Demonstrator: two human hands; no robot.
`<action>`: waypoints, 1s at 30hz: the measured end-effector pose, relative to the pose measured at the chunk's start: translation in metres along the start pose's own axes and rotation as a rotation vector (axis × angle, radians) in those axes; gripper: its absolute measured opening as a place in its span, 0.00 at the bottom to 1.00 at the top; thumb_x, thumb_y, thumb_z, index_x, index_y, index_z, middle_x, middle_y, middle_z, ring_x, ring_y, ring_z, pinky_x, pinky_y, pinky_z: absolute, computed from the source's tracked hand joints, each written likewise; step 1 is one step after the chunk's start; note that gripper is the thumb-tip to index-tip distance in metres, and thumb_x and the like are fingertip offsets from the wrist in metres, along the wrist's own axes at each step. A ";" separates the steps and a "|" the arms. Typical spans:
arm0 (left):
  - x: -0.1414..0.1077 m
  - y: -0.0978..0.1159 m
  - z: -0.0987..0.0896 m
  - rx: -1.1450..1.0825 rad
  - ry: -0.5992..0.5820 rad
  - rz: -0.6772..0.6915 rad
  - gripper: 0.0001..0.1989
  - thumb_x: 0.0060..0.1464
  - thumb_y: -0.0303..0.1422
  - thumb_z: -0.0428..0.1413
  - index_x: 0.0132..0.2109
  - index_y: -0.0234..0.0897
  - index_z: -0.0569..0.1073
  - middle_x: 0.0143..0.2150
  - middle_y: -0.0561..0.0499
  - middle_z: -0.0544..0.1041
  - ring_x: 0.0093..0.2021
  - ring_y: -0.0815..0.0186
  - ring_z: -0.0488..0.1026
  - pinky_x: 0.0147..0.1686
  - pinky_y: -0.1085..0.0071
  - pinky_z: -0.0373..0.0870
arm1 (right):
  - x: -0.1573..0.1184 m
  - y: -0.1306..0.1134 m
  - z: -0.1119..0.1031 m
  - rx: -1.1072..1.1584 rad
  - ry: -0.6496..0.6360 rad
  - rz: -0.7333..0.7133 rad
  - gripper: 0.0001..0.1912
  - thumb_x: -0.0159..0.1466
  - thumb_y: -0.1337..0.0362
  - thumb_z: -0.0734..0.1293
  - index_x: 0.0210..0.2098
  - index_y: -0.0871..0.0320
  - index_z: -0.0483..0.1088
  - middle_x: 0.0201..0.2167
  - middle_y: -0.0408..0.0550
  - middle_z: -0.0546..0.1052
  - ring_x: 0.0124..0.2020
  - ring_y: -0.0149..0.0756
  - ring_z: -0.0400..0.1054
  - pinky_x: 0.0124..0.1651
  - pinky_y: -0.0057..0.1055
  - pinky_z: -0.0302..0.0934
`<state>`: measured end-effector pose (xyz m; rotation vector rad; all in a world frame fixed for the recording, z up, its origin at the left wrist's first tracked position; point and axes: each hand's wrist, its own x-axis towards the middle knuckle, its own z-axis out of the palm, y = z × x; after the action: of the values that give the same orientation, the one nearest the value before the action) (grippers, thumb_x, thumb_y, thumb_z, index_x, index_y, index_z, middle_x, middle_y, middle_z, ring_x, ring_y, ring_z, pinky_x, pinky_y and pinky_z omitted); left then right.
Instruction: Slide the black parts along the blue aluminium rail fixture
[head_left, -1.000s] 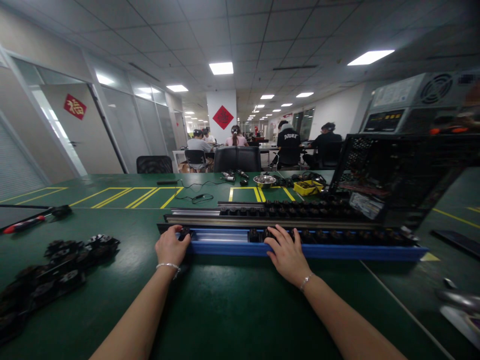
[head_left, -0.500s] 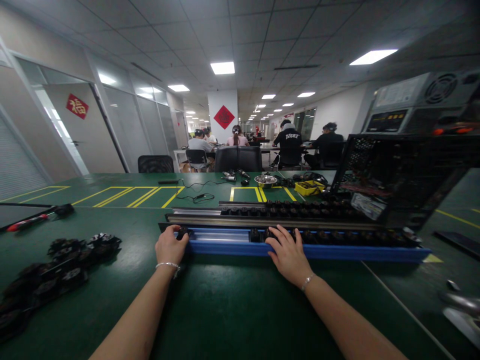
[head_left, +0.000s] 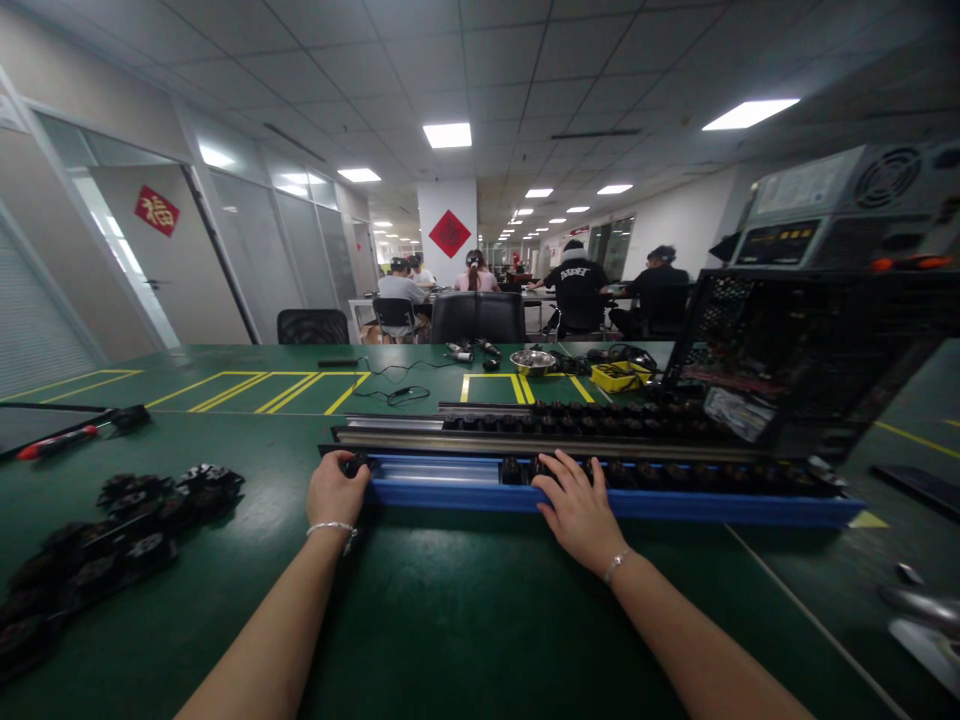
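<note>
My left hand is closed at the left end of a long blue rail, thumb and fingers pinching a small round black part. Fingers spread, my right hand rests over the middle of the same rail. Its fingertips touch the row of black parts set along the channel, and its thumb lies by the front wall. A bare silvery stretch of channel shows between the hands. What lies under my right fingers is partly hidden.
Behind the blue rail lie more rails with black parts. Loose black parts are heaped at left, near a red-handled tool. An open computer case stands at right. A metal bowl and yellow tray sit farther back.
My left hand has shifted slightly left with the black part, along the rail's end. My right hand has stayed in place.
</note>
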<state>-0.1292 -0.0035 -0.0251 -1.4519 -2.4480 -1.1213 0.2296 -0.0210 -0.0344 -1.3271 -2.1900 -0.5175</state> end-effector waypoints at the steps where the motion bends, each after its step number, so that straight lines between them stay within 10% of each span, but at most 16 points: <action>1: 0.000 0.000 0.000 -0.005 0.003 -0.007 0.15 0.47 0.40 0.52 0.42 0.38 0.67 0.40 0.46 0.75 0.43 0.60 0.71 0.42 0.66 0.66 | 0.000 0.000 0.001 -0.002 0.002 0.000 0.10 0.60 0.64 0.60 0.42 0.49 0.67 0.56 0.45 0.64 0.61 0.43 0.48 0.61 0.56 0.31; 30: 0.004 -0.005 -0.003 -0.019 0.069 -0.127 0.16 0.46 0.38 0.53 0.42 0.37 0.68 0.40 0.44 0.75 0.42 0.58 0.71 0.40 0.64 0.66 | 0.000 0.000 0.001 -0.006 0.011 -0.001 0.10 0.60 0.64 0.60 0.41 0.49 0.67 0.56 0.44 0.64 0.61 0.42 0.48 0.61 0.56 0.31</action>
<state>-0.1357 -0.0039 -0.0242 -1.2555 -2.5192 -1.1996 0.2298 -0.0203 -0.0353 -1.3236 -2.1820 -0.5310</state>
